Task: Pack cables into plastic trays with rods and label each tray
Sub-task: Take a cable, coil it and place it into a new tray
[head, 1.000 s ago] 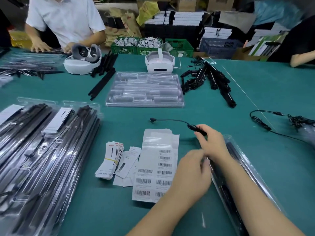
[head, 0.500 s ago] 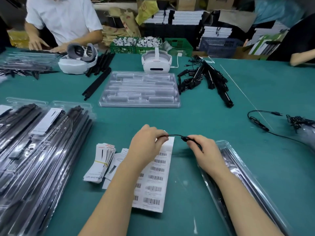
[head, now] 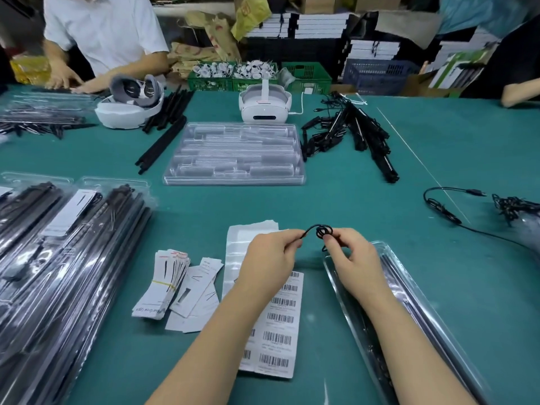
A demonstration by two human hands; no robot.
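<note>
Your two hands meet just above the near middle of the green table. Your left hand is closed, pinching one end of a thin black cable between thumb and fingertips. Your right hand is also closed, pinching the cable where it is wound into a small coil. The coil sits in the air between your hands, touching nothing else.

Just beside your right forearm, toward the near right edge, lies a long clear plastic tray with dark rods in it. Under your left forearm is a sheet of barcode labels.

The cable looks very light, soft and springy. It will likely try to uncoil if you loosen your pinch, so keep hold across the loops themselves, not on the loose end. The tray looks thin and slippery and may slide when you press the coil in. Which recess takes the coil cannot be made out.
</note>
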